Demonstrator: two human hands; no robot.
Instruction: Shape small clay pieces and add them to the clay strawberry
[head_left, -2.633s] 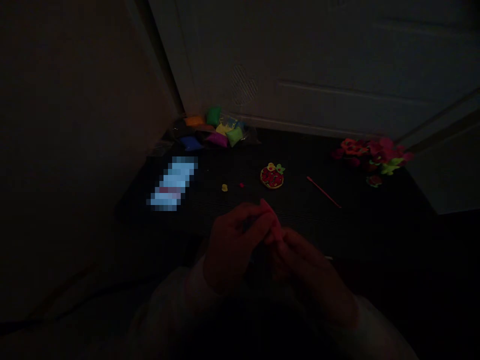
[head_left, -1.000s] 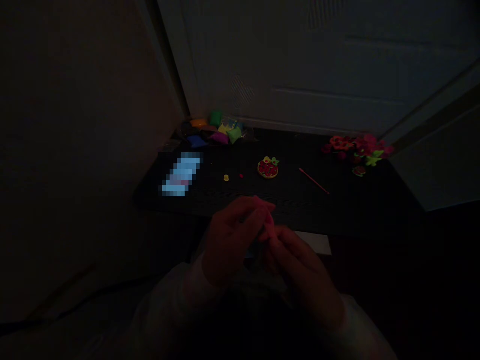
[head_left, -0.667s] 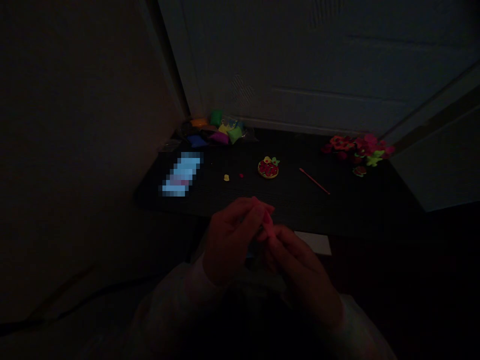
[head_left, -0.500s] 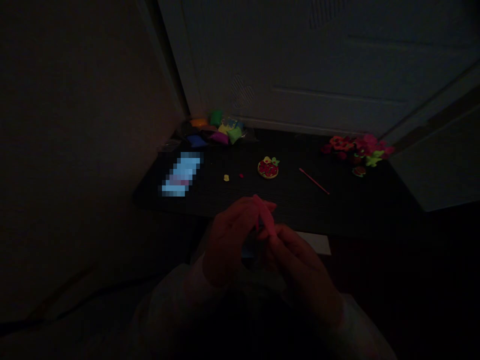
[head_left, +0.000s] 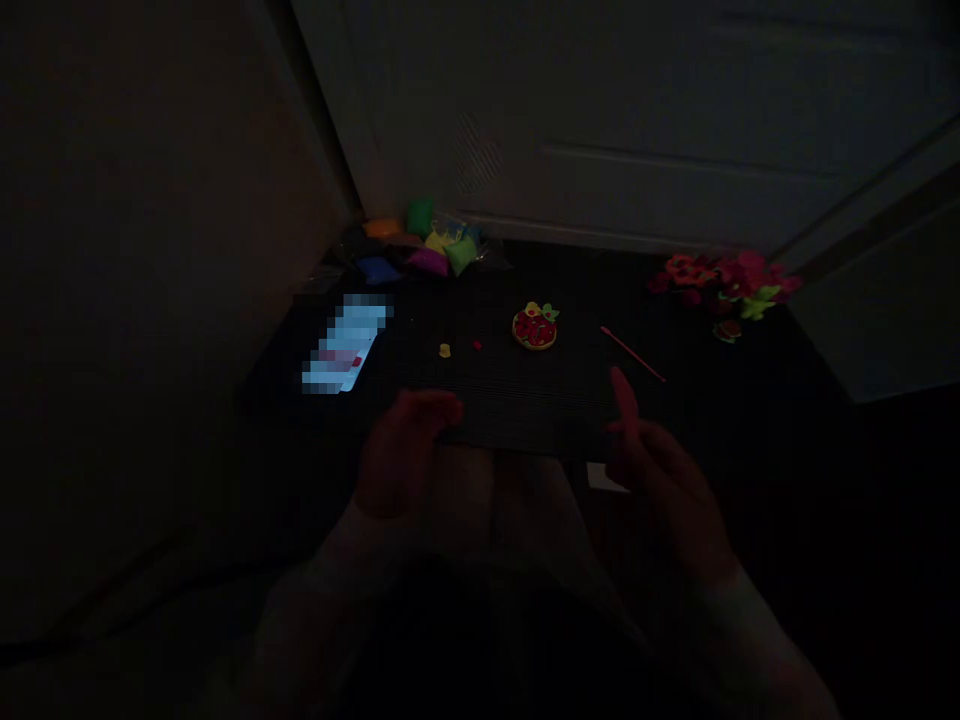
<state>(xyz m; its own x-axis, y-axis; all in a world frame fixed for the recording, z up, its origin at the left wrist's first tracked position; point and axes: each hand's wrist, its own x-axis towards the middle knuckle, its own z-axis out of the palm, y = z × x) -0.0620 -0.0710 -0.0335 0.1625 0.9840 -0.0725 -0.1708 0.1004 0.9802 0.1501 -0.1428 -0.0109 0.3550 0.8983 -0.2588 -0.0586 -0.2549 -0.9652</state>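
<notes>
My right hand (head_left: 664, 475) is closed around the lower end of a flat pink plastic clay knife (head_left: 625, 398), its blade pointing up over the table's front edge. My left hand (head_left: 405, 440) is held apart from it, left of centre, with fingers curled together; what they hold, if anything, is too dark to see. Beyond the hands lies a round clay piece (head_left: 535, 328) with a yellow rim, red top and small yellow and green bits. A small yellow lump (head_left: 445, 351) and a tiny red bit (head_left: 477, 345) lie left of it.
A thin pink stick tool (head_left: 634, 354) lies at right. A lit phone (head_left: 346, 345) rests at left. Colourful clay packets (head_left: 427, 262) are heaped at the back left. Bright flower-like pieces (head_left: 724, 280) and a small round piece (head_left: 727, 331) sit at the back right of the dark table (head_left: 495, 400).
My hands have moved apart, the left one leftward and the right one rightward with the pink clay knife. Before, both were together at the knife. The view has shifted slightly.
</notes>
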